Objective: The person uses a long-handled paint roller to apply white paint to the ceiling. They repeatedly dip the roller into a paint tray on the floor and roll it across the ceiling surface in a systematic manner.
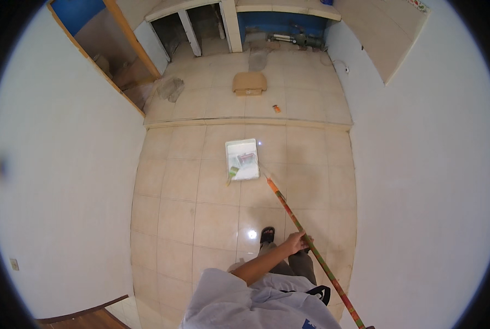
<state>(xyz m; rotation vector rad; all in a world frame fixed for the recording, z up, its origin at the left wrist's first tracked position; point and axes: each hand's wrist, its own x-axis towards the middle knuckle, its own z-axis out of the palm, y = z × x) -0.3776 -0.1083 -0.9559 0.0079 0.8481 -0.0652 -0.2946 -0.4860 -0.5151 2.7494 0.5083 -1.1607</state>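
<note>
My left hand (297, 241) is closed around a long pole (326, 268) with an orange, green and red patterned covering, which slants from the lower right edge toward the middle. A thin wire frame runs from its far tip to a roller (247, 158) in a white paint tray (236, 145). A small green-handled tool (233, 171) also lies at the tray's lower left. The tray rests on beige floor tiles. My right hand is out of view; a small dark shape at the pole's near end is too cut off to make out.
A low step (201, 122) crosses the floor, with a cardboard box (249, 83), crumpled plastic (171, 89) and a small orange item (276, 108) beyond it. White walls (420, 181) flank both sides. A doorway (113, 60) opens at upper left; a pump with pipes (297, 38) sits under a counter.
</note>
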